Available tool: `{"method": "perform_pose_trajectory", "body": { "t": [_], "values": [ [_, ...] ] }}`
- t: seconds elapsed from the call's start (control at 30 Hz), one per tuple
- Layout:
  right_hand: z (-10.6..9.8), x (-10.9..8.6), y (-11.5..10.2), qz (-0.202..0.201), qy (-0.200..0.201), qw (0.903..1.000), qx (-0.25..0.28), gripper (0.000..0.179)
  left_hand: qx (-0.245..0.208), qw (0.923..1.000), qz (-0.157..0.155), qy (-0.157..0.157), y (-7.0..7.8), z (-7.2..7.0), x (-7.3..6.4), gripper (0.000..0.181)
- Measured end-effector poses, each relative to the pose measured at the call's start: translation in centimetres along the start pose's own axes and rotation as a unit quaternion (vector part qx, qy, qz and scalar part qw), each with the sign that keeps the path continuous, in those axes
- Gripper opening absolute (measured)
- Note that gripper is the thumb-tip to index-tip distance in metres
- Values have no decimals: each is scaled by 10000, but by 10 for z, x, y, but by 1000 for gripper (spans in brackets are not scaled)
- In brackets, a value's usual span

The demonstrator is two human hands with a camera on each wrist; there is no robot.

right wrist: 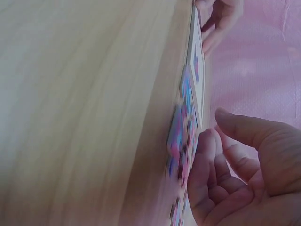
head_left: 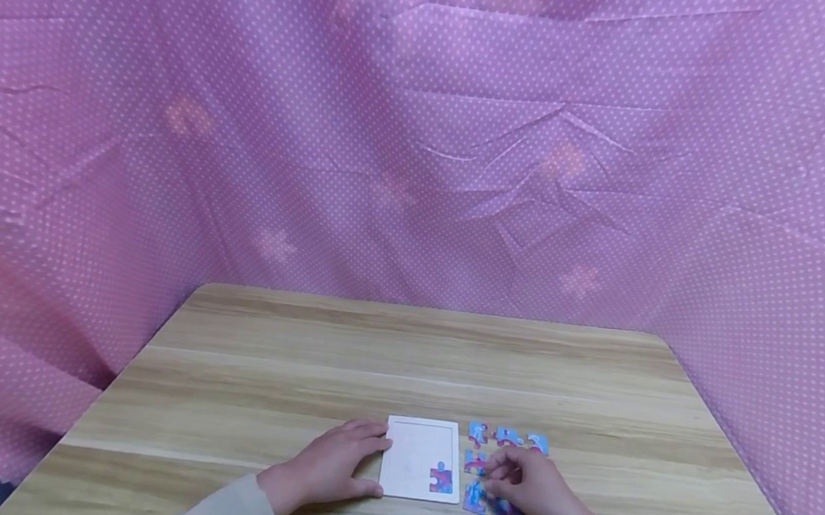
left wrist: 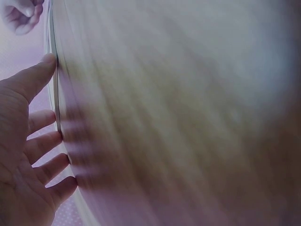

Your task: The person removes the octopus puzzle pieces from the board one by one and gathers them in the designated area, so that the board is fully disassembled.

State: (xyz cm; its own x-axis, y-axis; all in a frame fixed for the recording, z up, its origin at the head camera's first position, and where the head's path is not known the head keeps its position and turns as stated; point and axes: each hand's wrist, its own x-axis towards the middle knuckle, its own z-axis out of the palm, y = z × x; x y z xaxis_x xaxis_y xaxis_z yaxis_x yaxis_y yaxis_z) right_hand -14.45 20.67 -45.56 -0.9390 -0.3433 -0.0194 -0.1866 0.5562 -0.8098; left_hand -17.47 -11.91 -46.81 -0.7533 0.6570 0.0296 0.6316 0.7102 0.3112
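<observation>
A white puzzle tray (head_left: 408,451) lies flat on the table, with one blue-and-purple jigsaw piece (head_left: 442,480) in its lower right corner. My left hand (head_left: 334,465) rests along the tray's left edge, thumb and fingertips touching it. Over the loose jigsaw pieces (head_left: 474,497) to the tray's right is my right hand (head_left: 533,487), its fingers loosely bent. In the right wrist view, I see nothing between the thumb and fingers of that right hand (right wrist: 244,174). It partly hides some pieces in the head view.
Loose pieces lie in rough rows beside the tray, including a top-row piece (head_left: 538,443) at the right. The wooden table (head_left: 265,375) has rounded far corners. A pink dotted cloth (head_left: 416,209) hangs behind it and on both sides.
</observation>
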Motion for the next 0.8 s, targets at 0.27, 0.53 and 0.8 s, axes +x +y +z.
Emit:
{"method": "perform_pose_trajectory", "body": {
  "t": [0.27,0.53,0.8],
  "values": [
    [26,16,-9,-309,-158,9993,-155,23,-69,10000,-48,-35,3,1,-4,64],
    [39,27,-20,-248,-171,9980,-564,22,-59,10000,-42,3,5,1,-6,63],
    [42,28,-26,5,-323,9979,-561,22,8,10000,-36,-2,6,1,-6,65]
  ]
}}
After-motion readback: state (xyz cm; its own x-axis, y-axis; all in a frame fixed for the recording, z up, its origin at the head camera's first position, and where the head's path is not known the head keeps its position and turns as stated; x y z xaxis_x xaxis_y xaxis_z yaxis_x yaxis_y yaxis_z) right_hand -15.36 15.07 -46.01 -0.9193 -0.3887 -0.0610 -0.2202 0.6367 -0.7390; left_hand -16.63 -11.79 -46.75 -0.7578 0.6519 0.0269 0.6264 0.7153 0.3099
